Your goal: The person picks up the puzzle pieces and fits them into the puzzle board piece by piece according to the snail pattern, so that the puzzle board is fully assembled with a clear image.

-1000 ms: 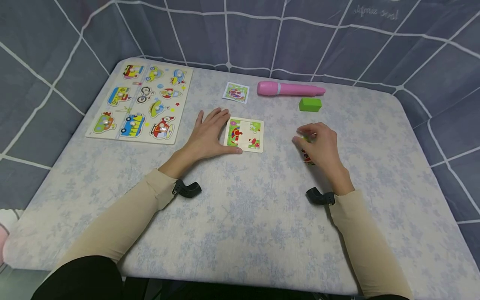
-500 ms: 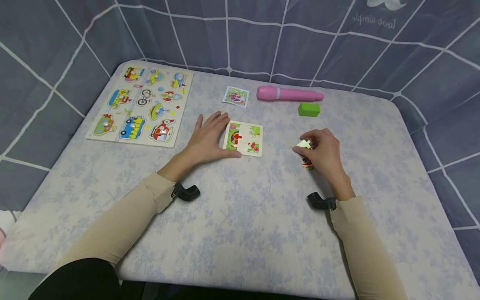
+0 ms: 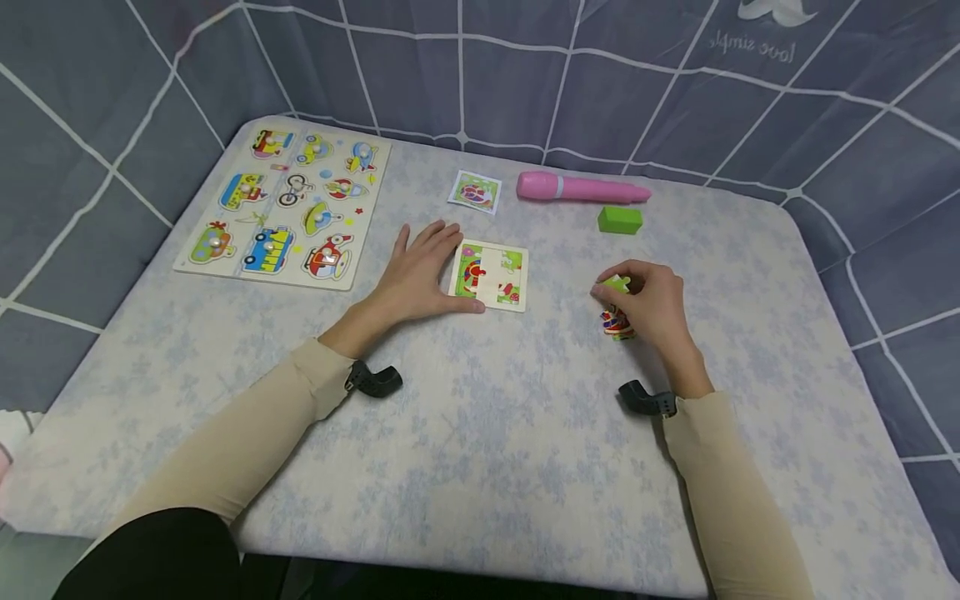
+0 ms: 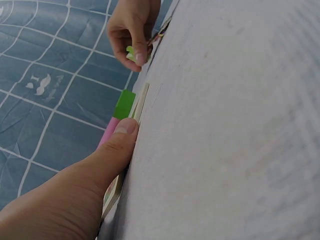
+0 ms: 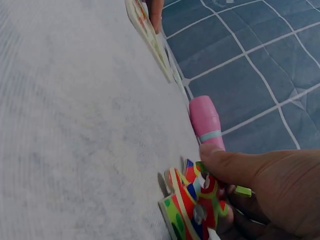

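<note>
A small framed jigsaw puzzle (image 3: 489, 289), partly filled with pieces, lies mid-table. My left hand (image 3: 420, 279) rests beside it, fingers spread, its thumb along the near edge and its fingertips at the far left corner. To the right, my right hand (image 3: 654, 302) pinches a green puzzle piece (image 3: 617, 283) between thumb and fingers, just above the table. Several colourful puzzle pieces (image 3: 617, 323) lie in a heap under that hand; the right wrist view shows these heaped pieces (image 5: 192, 205) overlapping, red, yellow, blue and green. The palm hides part of the heap.
A large peg puzzle board (image 3: 281, 204) with vehicle shapes lies at the back left. Behind the small puzzle are a picture card (image 3: 476, 192), a pink marker-shaped stick (image 3: 585, 187) and a green block (image 3: 620, 220). A tiled-pattern curtain borders the table.
In my right hand the green piece has turned from its pale side to its green face. The hand has shifted slightly, uncovering more of the heap. My left hand stays at the puzzle.
</note>
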A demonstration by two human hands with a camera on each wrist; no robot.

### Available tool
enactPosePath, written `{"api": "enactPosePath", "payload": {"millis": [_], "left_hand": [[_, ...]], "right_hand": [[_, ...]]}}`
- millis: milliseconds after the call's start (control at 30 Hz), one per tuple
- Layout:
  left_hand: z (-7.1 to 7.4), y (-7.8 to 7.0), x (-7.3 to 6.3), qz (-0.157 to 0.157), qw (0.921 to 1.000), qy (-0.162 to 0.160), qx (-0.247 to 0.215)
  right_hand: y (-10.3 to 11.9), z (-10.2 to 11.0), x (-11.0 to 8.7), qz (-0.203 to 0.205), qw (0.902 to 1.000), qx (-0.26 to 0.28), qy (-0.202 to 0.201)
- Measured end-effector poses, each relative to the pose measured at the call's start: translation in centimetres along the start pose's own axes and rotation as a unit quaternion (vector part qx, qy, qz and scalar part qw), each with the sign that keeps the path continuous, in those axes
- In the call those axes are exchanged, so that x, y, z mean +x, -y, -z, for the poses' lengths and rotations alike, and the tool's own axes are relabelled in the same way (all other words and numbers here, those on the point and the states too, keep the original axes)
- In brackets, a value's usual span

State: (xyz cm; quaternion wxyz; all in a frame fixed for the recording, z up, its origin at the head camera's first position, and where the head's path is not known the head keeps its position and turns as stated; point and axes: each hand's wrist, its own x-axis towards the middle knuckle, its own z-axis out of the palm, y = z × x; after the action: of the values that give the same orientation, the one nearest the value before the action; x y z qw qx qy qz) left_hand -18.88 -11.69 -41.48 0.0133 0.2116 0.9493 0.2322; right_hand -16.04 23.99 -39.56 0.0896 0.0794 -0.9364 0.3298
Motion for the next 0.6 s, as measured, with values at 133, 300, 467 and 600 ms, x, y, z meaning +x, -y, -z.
{"api": "enactPosePath", "payload": {"millis": [133, 300, 467, 600], "left_hand": [[0.1, 0.1, 0.1, 0.001, 1.0, 0.004, 0.001], [0.1, 0.3, 0.1, 0.001, 1.0, -0.003, 0.0], [0.2, 0.3, 0.1, 0.0, 1.0, -0.003, 0.0], [0.0, 0.2, 0.1, -0.001, 1.0, 0.001, 0.0]], "right_hand": [[0.8, -0.2, 0.6, 0.005, 0.9997, 0.014, -0.022], [2.7, -1.5, 1.8, 0.017, 0.9988, 0.039, -0.024], [5.2, -4.0, 3.0, 0.012, 0.9977, 0.064, -0.021], [7.2, -6.3, 4.1, 0.004, 0.9964, 0.083, -0.019]]}}
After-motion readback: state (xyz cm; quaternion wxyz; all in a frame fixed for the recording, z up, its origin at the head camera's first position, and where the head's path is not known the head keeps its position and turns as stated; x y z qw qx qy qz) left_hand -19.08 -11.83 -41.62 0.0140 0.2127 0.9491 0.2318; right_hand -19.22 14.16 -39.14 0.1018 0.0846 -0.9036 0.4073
